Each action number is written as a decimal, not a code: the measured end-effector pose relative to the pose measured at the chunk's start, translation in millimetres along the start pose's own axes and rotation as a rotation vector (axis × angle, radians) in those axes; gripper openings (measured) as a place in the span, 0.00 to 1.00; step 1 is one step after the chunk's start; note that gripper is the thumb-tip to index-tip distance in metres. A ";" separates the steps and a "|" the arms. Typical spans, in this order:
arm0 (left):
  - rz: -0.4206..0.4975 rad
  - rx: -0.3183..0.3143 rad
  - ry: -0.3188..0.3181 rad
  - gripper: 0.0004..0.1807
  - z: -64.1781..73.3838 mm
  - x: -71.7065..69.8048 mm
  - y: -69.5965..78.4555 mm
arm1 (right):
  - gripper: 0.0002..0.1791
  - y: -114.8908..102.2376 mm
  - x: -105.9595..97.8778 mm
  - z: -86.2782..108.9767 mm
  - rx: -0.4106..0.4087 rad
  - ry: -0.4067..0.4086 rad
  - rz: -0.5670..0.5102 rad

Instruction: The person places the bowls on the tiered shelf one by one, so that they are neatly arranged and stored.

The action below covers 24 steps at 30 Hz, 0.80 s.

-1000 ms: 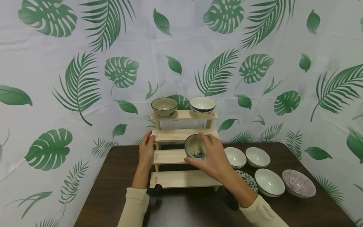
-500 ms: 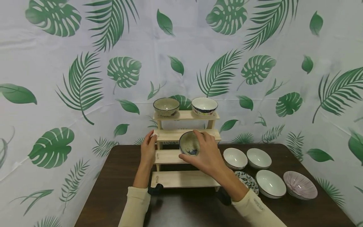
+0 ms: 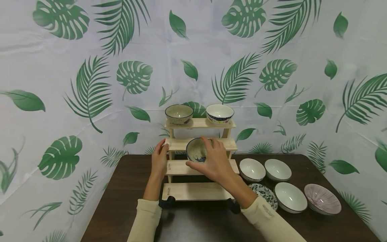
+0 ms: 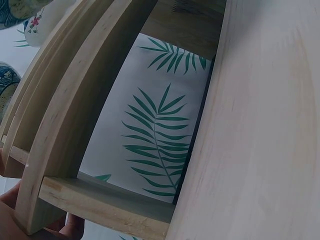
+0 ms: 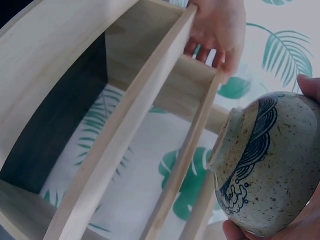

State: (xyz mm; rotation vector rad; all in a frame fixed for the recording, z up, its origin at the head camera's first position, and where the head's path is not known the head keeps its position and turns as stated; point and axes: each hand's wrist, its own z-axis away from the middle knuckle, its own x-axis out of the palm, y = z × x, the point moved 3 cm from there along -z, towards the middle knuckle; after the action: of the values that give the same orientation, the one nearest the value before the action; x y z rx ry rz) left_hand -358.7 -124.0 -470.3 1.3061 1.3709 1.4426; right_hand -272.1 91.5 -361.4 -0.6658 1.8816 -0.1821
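My right hand grips a speckled grey-beige bowl by its rim and side, tilted, in front of the second tier from the top of a wooden tiered stand. Seen from the right wrist, the bowl bears a blue wave pattern and hangs apart from the boards. At the stand's left end, my left hand holds the end of that same tier. Its thumb and fingers wrap the board in the left wrist view, where the hand is partly hidden by the wood.
On the top tier stand a beige bowl and a white bowl with a patterned outside. Right of the stand, several bowls sit on the dark table, including a pinkish one and a floral one. A leaf-print cloth hangs behind.
My right hand has carried the bowl left and slightly upward, toward the second tier from the top. My left hand keeps its place on the stand. The head view has shifted slightly.
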 end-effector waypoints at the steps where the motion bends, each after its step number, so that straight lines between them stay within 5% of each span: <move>1: 0.003 0.002 0.003 0.29 0.0 0.0 0.2 | 0.57 -0.7 0.5 -1.1 -0.002 0.000 -0.002; 24: -0.023 -0.009 -0.027 0.30 2.7 -2.0 -1.1 | 0.60 -3.0 16.5 -23.7 -0.009 0.020 -0.022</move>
State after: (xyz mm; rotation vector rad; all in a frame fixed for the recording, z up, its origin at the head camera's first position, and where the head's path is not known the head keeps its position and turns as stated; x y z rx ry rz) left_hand -355.8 -125.2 -472.0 1.2963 1.3561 1.4092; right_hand -296.6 76.1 -363.7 -0.6930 1.8956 -0.1951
